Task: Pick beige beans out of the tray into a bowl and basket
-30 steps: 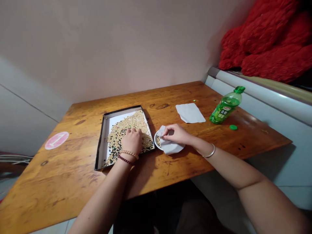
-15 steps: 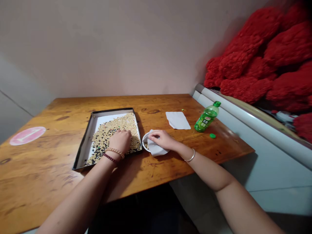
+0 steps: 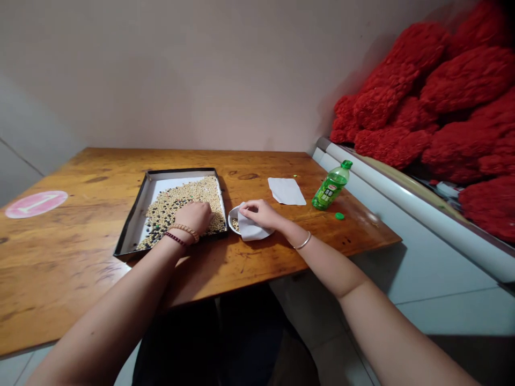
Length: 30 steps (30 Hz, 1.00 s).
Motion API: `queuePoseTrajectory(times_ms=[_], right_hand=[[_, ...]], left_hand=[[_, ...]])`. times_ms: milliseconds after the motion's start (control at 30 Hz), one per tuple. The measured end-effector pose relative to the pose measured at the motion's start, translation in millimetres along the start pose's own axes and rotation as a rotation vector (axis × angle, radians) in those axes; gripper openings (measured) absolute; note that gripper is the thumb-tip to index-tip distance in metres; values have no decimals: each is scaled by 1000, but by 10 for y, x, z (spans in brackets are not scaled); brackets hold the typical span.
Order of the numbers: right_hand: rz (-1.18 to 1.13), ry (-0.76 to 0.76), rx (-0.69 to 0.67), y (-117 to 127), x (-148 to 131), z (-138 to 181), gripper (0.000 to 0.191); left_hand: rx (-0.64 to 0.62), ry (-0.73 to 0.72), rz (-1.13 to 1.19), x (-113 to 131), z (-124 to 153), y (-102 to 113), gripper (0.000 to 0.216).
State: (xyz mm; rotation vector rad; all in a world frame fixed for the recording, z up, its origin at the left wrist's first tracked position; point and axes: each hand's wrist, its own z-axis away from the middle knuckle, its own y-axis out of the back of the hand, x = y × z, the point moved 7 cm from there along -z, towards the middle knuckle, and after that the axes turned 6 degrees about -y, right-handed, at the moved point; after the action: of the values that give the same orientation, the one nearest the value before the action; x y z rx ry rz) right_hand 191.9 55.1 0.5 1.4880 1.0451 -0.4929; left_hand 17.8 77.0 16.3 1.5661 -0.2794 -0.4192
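My left hand (image 3: 194, 217) lies curled in the mixed pale and dark beans (image 3: 189, 199), which are spread in a black-rimmed tray (image 3: 181, 172) lined with white paper (image 3: 139, 228). Its fingers are hidden from view, so any beans held in them cannot be seen. My right hand (image 3: 260, 214) rests on a folded white paper sheet (image 3: 251, 229) draped over a small white bowl (image 3: 232, 219). A few pale beans show in the bowl beneath the sheet.
The tray and bowl stand on a wooden table (image 3: 60, 252) with a round pink sticker (image 3: 36, 204). Farther right lie a white paper sheet (image 3: 286, 191), a green bottle (image 3: 330, 185) and its green cap (image 3: 339, 216). A white appliance edge (image 3: 402, 225) and a red fluffy heap (image 3: 422, 107) lie beyond.
The whole scene has shifted left and up as my view turned, showing more of the red heap. Both hands stay at the tray and the bowl.
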Motion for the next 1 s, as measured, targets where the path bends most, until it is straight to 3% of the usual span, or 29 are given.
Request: queuePoseTrajectory(times_ms=[433, 600, 667, 767, 900, 1000], right_hand=[[-67, 14, -18, 8, -9, -11, 29], [-186, -23, 19, 17, 63, -56, 29], [-248, -38, 41, 17, 108, -88, 30], [-317, -63, 63, 10, 157, -128, 33], [-347, -61, 70, 6, 125, -123, 31], [-293, -35, 16, -18, 49, -90, 30]], left_hand=[[7, -15, -12, 18, 15, -48, 36], [288, -59, 104, 102, 81, 195, 31], [395, -126, 246, 180, 127, 286, 27], [459, -282, 338, 367, 189, 342, 25], [478, -474, 92, 633, 262, 317, 21], [467, -538, -38, 723, 282, 280, 17]])
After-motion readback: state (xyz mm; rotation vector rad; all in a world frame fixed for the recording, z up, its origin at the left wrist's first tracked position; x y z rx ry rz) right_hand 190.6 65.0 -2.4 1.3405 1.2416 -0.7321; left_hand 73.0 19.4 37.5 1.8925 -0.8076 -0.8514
